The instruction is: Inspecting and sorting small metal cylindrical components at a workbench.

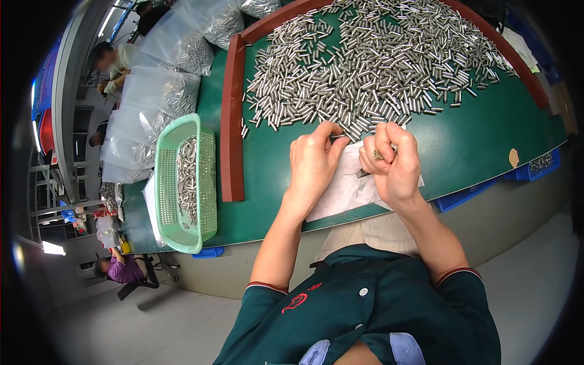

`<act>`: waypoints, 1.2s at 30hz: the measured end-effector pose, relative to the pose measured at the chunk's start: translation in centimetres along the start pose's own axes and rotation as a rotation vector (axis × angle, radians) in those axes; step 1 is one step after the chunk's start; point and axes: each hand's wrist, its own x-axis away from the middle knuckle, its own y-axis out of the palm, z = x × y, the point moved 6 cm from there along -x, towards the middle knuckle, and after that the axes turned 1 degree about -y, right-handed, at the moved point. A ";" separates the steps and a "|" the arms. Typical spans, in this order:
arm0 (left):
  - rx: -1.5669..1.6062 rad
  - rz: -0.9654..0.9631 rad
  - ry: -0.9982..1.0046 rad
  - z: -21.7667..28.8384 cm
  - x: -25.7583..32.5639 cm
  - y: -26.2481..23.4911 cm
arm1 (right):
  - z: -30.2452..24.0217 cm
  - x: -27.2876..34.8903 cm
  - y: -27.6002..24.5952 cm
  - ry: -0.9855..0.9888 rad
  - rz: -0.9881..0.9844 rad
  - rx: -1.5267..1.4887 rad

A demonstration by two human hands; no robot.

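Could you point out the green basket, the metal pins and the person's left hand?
Green basket (209,188): head view, its right-hand wall.
Metal pins (365,79): head view, middle of the pile.
Left hand (311,157): head view, back of the hand.

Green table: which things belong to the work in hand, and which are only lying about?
Work in hand: left hand, right hand, paper between them, metal pins, probably green basket.
Seemingly lying about: white sheet beside the basket, pale sheet beyond the red border.
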 end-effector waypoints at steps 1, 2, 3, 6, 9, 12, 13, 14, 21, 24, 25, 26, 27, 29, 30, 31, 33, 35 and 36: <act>-0.012 0.004 0.021 0.1 0.0 0.0 | 0.0 0.0 0.0 -0.006 0.001 -0.002; -0.012 0.003 0.019 0.1 0.0 0.0 | 0.0 0.0 0.0 -0.011 0.003 -0.003; 0.016 0.025 0.014 0.1 0.1 -0.2 | 0.0 0.0 0.0 -0.009 0.004 -0.004; 0.178 0.039 -0.032 0.1 0.6 -0.9 | -0.1 0.0 -0.1 -0.008 0.025 -0.013; 0.224 -0.062 -0.014 0.5 2.6 -1.3 | 0.0 0.0 -0.2 -0.010 0.005 -0.012; 0.159 -0.149 0.276 1.7 4.2 -0.9 | -0.1 0.0 -0.1 -0.021 0.001 -0.001; 0.113 -0.186 0.318 1.9 4.9 -0.7 | -0.2 0.1 0.1 -0.011 0.003 -0.008; 0.106 -0.177 0.305 1.5 5.2 -0.8 | -0.1 0.0 0.0 -0.008 0.010 -0.009; 0.005 -0.072 0.032 0.8 5.4 -0.5 | -0.1 -0.1 -0.1 -0.033 -0.022 -0.051; 0.085 -0.032 0.028 0.6 5.4 -0.3 | -0.4 0.0 -0.2 -0.089 -0.018 -0.093; 0.086 -0.035 0.027 0.5 5.4 -0.1 | -0.4 0.0 -0.2 -0.089 -0.014 -0.092; 0.096 -0.017 0.035 0.5 5.4 -0.2 | -0.4 0.0 -0.2 -0.092 -0.022 -0.082; 0.105 0.002 0.044 0.6 5.4 -0.2 | -0.4 0.0 -0.1 -0.096 -0.029 -0.072; 0.109 0.001 0.039 0.6 5.4 -0.2 | -0.4 0.0 0.0 -0.089 -0.022 -0.066; 0.112 0.002 0.035 0.6 5.4 -0.2 | -0.4 0.0 0.0 -0.083 -0.018 -0.059; 0.112 0.001 0.034 0.6 5.4 -0.2 | -0.3 0.0 0.0 -0.082 -0.017 -0.059; 0.115 0.000 0.033 0.7 5.4 -0.2 | -0.2 0.1 0.0 -0.076 -0.028 -0.057; 0.116 -0.002 0.032 0.7 5.4 -0.2 | -0.2 0.1 -0.1 -0.076 -0.024 -0.060; 0.115 -0.004 0.033 0.7 5.4 -0.3 | -0.2 0.1 -0.1 -0.077 -0.020 -0.063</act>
